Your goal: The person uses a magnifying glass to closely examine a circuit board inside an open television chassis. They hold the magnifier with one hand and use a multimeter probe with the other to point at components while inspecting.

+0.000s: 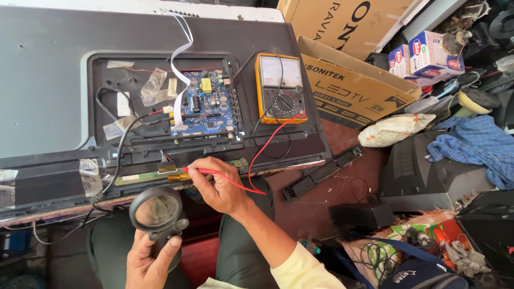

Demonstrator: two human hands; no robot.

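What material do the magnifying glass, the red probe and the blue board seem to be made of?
Magnifying glass: matte black frame, probably plastic; the lens is clear with a pale glare, glass or acrylic, I cannot tell which. Red probe: smooth, slightly glossy red body, likely moulded plastic, with a flexible red lead. Blue board: rigid circuit board with a glossy blue coating and soldered parts.

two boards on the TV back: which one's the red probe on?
The narrow strip board along the panel's lower edge; the right hand holds the red probe there. The blue main board sits higher, untouched.
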